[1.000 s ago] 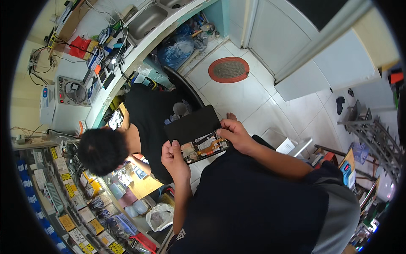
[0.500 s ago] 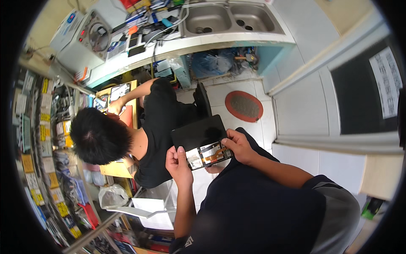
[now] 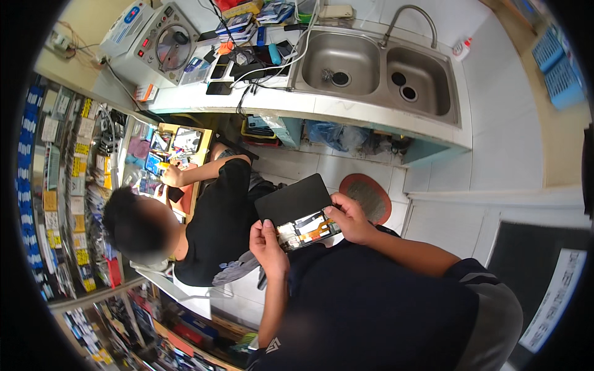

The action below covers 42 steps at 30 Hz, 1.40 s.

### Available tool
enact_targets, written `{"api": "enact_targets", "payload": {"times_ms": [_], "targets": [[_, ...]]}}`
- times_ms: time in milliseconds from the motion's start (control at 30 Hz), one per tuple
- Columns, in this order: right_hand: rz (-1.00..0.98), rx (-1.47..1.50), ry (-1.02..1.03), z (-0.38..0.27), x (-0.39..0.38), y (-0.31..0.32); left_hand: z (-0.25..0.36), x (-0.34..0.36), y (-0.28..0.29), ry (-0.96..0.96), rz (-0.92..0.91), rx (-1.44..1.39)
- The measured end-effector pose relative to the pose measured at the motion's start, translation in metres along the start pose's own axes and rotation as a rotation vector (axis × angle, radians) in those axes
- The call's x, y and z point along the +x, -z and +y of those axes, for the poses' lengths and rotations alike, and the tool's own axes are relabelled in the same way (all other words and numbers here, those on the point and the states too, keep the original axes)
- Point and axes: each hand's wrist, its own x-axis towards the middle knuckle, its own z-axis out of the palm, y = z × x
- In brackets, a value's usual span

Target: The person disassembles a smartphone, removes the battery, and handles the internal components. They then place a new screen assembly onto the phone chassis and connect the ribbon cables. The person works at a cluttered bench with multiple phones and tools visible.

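In front of my body, my left hand (image 3: 270, 248) and my right hand (image 3: 351, 219) hold an opened tablet (image 3: 308, 229) between them. Its plain black panel (image 3: 294, 199) tilts up on the far side. White and metallic inner parts with an orange flat ribbon cable show along the near side. My left thumb presses on the near left corner, with the fingers hidden beneath. On the right edge, my right thumb lies over the inner parts and the other fingers curl behind.
At left a co-worker (image 3: 216, 226) in black works at a wooden desk (image 3: 201, 157) strewn with device parts. Ahead stand a cluttered counter (image 3: 179, 99), a double sink (image 3: 340, 62) and a round-fronted machine (image 3: 161, 52). A red-rimmed mat (image 3: 366, 198) lies on the floor; stocked shelves (image 3: 77, 185) line the left.
My view has swung up, so the sink's tap and blue baskets now show. Both hands keep their hold on the tablet. The co-worker has shifted slightly over the desk.
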Motion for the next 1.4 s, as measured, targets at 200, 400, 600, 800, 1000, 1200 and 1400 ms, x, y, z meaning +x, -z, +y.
{"api": "enact_targets", "payload": {"times_ms": [200,400,600,800,1000,1200,1400], "targets": [[-0.093,0.011,0.085,-0.020,0.059,0.008,0.002,0.032,-0.023,-0.044,0.138,0.017],[-0.182,-0.208,-0.066,-0.069,0.109,0.022,-0.007,0.087,-0.044,-0.079,0.119,-0.084],[-0.582,-0.280,0.038,-0.093,0.200,0.035,-0.001,0.118,-0.026,-0.130,0.279,-0.123],[-0.682,-1.251,0.359,-0.066,0.405,-0.015,0.017,0.125,0.006,-0.138,0.523,-0.064],[-0.542,-1.668,1.188,0.041,0.536,-0.080,0.042,0.144,-0.008,0.014,0.796,0.107],[-0.749,-1.338,0.502,0.031,0.572,-0.091,0.044,0.188,-0.022,0.075,0.782,0.138],[-0.867,-0.671,-0.097,-0.071,0.604,-0.014,0.025,0.300,-0.001,0.049,0.723,0.092]]}}
